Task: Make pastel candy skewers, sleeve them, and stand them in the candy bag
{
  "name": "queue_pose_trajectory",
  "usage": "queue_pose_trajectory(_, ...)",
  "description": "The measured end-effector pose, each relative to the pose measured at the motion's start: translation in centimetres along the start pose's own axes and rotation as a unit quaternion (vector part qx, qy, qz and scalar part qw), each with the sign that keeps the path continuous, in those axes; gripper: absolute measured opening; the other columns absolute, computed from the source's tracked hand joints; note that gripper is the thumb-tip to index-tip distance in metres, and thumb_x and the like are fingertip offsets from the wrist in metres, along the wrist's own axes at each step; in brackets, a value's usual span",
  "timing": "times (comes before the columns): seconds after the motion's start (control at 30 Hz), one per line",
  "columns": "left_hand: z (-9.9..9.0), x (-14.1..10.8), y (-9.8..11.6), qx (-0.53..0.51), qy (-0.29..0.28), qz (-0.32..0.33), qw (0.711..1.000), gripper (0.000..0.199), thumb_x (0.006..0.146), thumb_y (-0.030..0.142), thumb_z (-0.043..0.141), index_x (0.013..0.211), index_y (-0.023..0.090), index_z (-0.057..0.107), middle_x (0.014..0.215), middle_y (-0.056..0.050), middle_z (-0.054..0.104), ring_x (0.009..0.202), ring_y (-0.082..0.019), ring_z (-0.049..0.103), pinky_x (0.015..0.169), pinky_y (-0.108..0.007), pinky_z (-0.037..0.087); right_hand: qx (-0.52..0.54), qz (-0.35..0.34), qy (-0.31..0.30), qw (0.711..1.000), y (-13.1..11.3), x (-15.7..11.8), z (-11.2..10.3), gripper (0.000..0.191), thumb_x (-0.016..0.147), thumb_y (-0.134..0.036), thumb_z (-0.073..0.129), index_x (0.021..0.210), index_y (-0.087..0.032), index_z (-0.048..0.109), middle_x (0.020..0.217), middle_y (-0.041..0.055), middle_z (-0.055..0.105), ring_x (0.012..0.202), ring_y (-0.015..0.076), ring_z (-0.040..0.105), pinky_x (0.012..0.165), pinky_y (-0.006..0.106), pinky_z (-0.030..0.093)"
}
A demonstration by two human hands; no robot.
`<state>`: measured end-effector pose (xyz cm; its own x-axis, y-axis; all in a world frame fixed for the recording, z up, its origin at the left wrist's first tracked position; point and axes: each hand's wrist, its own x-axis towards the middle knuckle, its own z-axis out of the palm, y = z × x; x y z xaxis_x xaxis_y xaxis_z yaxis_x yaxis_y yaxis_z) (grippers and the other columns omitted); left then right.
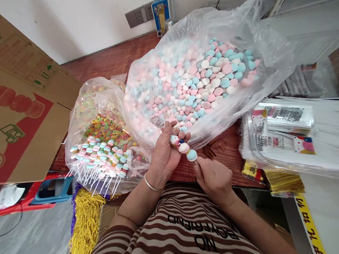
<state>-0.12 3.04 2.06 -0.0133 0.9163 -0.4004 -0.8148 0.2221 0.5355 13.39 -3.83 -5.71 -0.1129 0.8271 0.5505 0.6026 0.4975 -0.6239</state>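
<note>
Both hands are on one marshmallow skewer (192, 155), a row of pink, white and blue pieces. My left hand (166, 148) is closed around its far end, and a printed wrapper or decorated piece shows at the fingers. Below the lowest blue piece, my right hand (214, 176) is closed in a fist at the near end; the stick inside is hidden. Just beyond the hands lies a large clear plastic bag (255, 19) of loose pink, white and blue marshmallows (207, 81). At left, finished marshmallow sticks (100, 155) lie in a heap with white stems toward me.
A clear bag of colourful cereal rings (105, 127) lies under the heap. A tall cardboard box (19, 97) stands left. On the right are a plastic tray (250, 135) with white sticks and printed wrappers, and gold twist ties (284, 180). A blue device (163, 13) stands by the wall.
</note>
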Motion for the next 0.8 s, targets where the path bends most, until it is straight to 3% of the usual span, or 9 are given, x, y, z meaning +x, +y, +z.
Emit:
queue_pose_trajectory(0.07,-0.3,0.1,-0.1,-0.008,-0.042,0.004,0.999,0.025,0.095,0.042,0.065,0.096,0.017,0.067,0.066,0.006,0.045,0.057,-0.006,0.051,0.076,-0.023,0.056,0.215,0.153,-0.067,0.962,-0.5,0.2,-0.4,0.021,0.101,-0.035,0.055,0.089,-0.019,0.063,0.056,-0.0024,0.054,0.045,0.0113,0.045,0.048,0.027,0.035)
queue_pose_trajectory(0.1,-0.5,0.1,-0.2,-0.013,-0.059,0.002,0.998,0.027,0.096,0.044,0.063,0.095,0.017,0.067,0.066,0.006,0.044,0.056,-0.005,0.050,0.075,-0.022,0.056,0.337,0.231,-0.107,0.907,-0.8,0.3,-0.6,0.026,0.101,-0.040,0.053,0.087,-0.020,0.061,0.051,-0.0057,0.048,0.040,0.0100,0.040,0.044,0.025,0.035)
queue_pose_trajectory(0.2,-0.7,0.3,-0.3,-0.022,-0.077,-0.016,0.997,0.035,0.097,0.050,0.057,0.091,0.017,0.066,0.065,0.006,0.043,0.055,-0.006,0.048,0.069,-0.020,0.055,0.606,0.371,-0.188,0.678,-1.6,0.7,-0.9,0.030,0.100,-0.048,0.055,0.083,-0.022,0.055,0.042,-0.0149,0.029,0.028,0.0061,0.019,0.033,0.021,0.033)
queue_pose_trajectory(0.27,-0.6,0.4,-0.3,-0.026,-0.065,-0.031,0.997,0.038,0.096,0.054,0.056,0.087,0.018,0.065,0.064,0.005,0.042,0.054,-0.006,0.047,0.066,-0.020,0.055,0.672,0.381,-0.204,0.602,-1.9,0.8,-0.8,0.030,0.098,-0.049,0.057,0.083,-0.023,0.054,0.041,-0.0176,0.024,0.026,0.0051,0.011,0.028,0.021,0.029)
queue_pose_trajectory(0.3,-0.6,0.4,-0.3,-0.029,-0.059,-0.038,0.997,0.039,0.096,0.055,0.057,0.085,0.019,0.064,0.063,0.005,0.041,0.054,-0.007,0.047,0.065,-0.021,0.055,0.670,0.368,-0.207,0.610,-2.0,0.9,-0.6,0.031,0.099,-0.049,0.055,0.083,-0.023,0.055,0.040,-0.0182,0.022,0.025,0.0055,0.009,0.026,0.021,0.028)
queue_pose_trajectory(0.43,-0.7,0.6,-0.3,-0.035,-0.051,-0.052,0.997,0.035,0.096,0.051,0.060,0.085,0.018,0.064,0.065,0.005,0.046,0.055,-0.007,0.051,0.071,-0.023,0.057,0.417,0.241,-0.159,0.862,-1.6,0.8,-0.1,0.041,0.103,-0.047,0.043,0.083,-0.018,0.066,0.044,-0.0132,0.032,0.034,0.0089,0.025,0.035,0.022,0.033)
queue_pose_trajectory(0.53,-1.0,1.1,-0.5,-0.015,-0.020,-0.045,0.999,0.029,0.093,0.045,0.067,0.085,0.017,0.065,0.066,0.005,0.051,0.058,-0.007,0.056,0.072,-0.024,0.058,0.149,0.100,-0.071,0.981,-0.6,0.7,0.1,0.029,0.099,-0.034,0.056,0.086,-0.015,0.072,0.052,-0.0047,0.049,0.047,0.0111,0.038,0.048,0.025,0.033)
queue_pose_trajectory(0.67,-1.1,1.4,-0.8,-0.001,0.025,-0.030,0.999,0.030,0.090,0.040,0.073,0.077,0.016,0.060,0.064,0.005,0.053,0.055,-0.006,0.056,0.070,-0.023,0.057,-0.094,-0.096,-0.014,0.991,0.4,0.3,0.3,0.013,0.099,-0.020,0.058,0.096,-0.017,0.071,0.055,-0.0002,0.056,0.053,0.0141,0.045,0.057,0.032,0.031)
queue_pose_trajectory(0.8,-0.7,0.9,-0.6,0.021,-0.011,-0.029,0.999,0.034,0.090,0.046,0.070,0.078,0.017,0.061,0.069,0.003,0.059,0.060,-0.009,0.061,0.070,-0.025,0.056,0.021,0.014,-0.020,0.999,0.2,0.4,0.3,0.016,0.101,-0.022,0.053,0.097,-0.018,0.067,0.065,0.0003,0.063,0.055,0.0133,0.052,0.058,0.029,0.036)
